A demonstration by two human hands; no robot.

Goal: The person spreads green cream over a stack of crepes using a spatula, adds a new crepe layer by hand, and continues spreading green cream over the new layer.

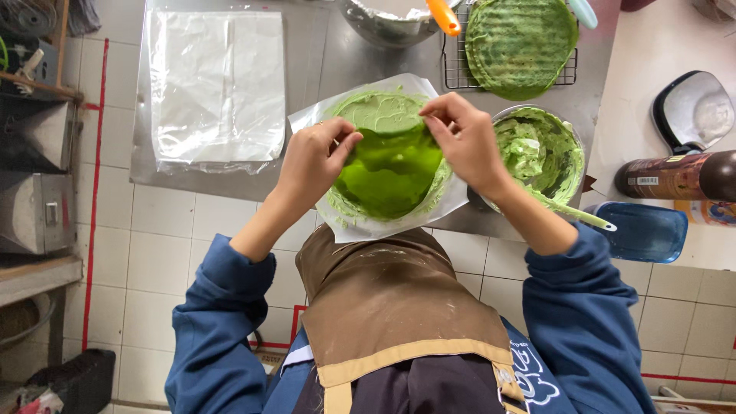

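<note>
Both hands (left (314, 157), right (460, 138)) pinch the green crepe (391, 165) stretched between them.

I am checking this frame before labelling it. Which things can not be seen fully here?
- Head view, green crepe: both hands cover its side edges.
- Metal bowl: cut off by the top edge.
- Crepe stack: top cut off; count of layers too fine to tell.
- Cream bowl: partly behind the right hand.
</note>
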